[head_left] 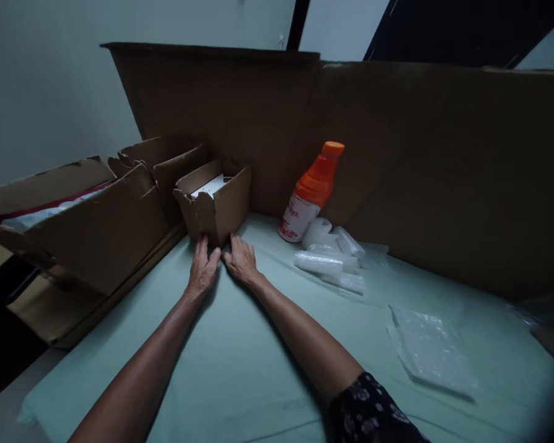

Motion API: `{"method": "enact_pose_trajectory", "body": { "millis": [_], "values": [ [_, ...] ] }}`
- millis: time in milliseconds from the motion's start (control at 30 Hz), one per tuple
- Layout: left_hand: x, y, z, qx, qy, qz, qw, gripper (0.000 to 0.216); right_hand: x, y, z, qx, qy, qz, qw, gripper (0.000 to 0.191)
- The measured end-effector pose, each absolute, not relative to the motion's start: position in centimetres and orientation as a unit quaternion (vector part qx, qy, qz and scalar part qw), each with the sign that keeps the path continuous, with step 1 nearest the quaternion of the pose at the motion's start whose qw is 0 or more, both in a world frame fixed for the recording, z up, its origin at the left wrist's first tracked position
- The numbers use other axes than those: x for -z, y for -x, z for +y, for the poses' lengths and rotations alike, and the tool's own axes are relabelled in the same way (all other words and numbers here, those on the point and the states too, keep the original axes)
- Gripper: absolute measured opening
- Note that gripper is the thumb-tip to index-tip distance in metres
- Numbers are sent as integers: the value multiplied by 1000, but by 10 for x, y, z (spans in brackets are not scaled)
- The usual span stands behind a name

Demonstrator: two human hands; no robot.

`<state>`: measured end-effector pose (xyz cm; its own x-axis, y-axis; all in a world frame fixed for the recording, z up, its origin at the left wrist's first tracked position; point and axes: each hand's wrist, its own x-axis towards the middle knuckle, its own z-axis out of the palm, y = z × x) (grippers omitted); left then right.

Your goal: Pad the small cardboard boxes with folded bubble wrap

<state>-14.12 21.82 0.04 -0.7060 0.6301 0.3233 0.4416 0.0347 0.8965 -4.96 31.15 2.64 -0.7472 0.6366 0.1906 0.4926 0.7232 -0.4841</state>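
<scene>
My left hand [204, 266] and my right hand [241, 258] reach forward to a small open cardboard box [233, 203] near the back of the table. Fingers of both hands meet the lower front of the box, one hand on each side of its front corner. The thumbs point inward, almost together. Neither hand is wrapped round anything; the fingers lie stretched out. A white item [210, 186] shows inside the box, its kind unclear.
Larger cardboard boxes [106, 227] stand to the left, one with white and red contents. An orange-capped bottle [311, 191] leans right of the small box, by rolled bubble wrap [325, 261]. A flat clear plastic packet [431, 347] lies right. Cardboard panels [443, 172] wall the back.
</scene>
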Motion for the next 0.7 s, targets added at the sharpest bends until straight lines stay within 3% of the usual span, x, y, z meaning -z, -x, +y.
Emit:
{"method": "enact_pose_trajectory", "body": {
  "millis": [267,467,600,700],
  "values": [
    [4,144,216,-549,-388,737,71,67,-25,52,308,-144,300,-928,166,62],
    [-12,142,200,-501,-373,777,77,69,-28,30,274,-94,296,-938,158,38],
    [-25,134,192,-446,-393,800,84,68,-26,-19,231,-39,252,-954,161,46],
    [-29,114,180,-404,-438,799,84,50,-22,-72,193,-2,220,-961,167,51]
  ]
}}
